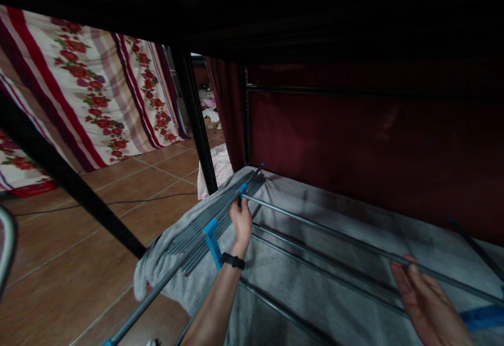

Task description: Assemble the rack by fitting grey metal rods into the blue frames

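My left hand (241, 222), with a black band on its wrist, is closed around a blue plastic connector (242, 188) at the far end of a long grey metal tube (323, 228). Along that same tube, at the lower right, the fingers of my right hand (431, 304) are closed on it. A second blue connector (212, 238) stands beside my left forearm, with another grey tube (147, 296) running from it toward the lower left. Several loose grey tubes (200, 225) lie in a bundle beyond my left hand. Further tubes cross below the held one.
Grey cloth (291, 299) covers the surface under the tubes. Black metal posts (197, 120) and a dark shelf overhead frame the space. A dark red curtain (354, 141) hangs behind. Left are a floral sheet (98, 88), a tiled floor (165, 178) and a cable (118, 201).
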Demonstrator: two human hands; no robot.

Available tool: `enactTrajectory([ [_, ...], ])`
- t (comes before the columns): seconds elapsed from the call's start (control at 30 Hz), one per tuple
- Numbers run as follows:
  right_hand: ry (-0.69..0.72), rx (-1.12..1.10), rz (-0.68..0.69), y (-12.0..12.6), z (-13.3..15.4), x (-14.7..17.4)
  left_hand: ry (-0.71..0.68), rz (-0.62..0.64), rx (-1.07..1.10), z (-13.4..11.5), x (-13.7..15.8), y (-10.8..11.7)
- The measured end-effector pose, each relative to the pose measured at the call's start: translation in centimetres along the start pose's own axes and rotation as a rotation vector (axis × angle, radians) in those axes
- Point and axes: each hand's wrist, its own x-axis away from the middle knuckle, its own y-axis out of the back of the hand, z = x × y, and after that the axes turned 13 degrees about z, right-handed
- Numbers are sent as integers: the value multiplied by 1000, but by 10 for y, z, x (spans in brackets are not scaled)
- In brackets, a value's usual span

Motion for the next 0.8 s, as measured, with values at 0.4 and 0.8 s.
enactTrajectory([
  [0.4, 110, -24, 26, -21, 4, 6, -10, 51, -18, 5, 3, 3],
  [0.8, -107, 404, 361, -4, -62, 44, 200, 132, -198, 75, 34, 21],
])
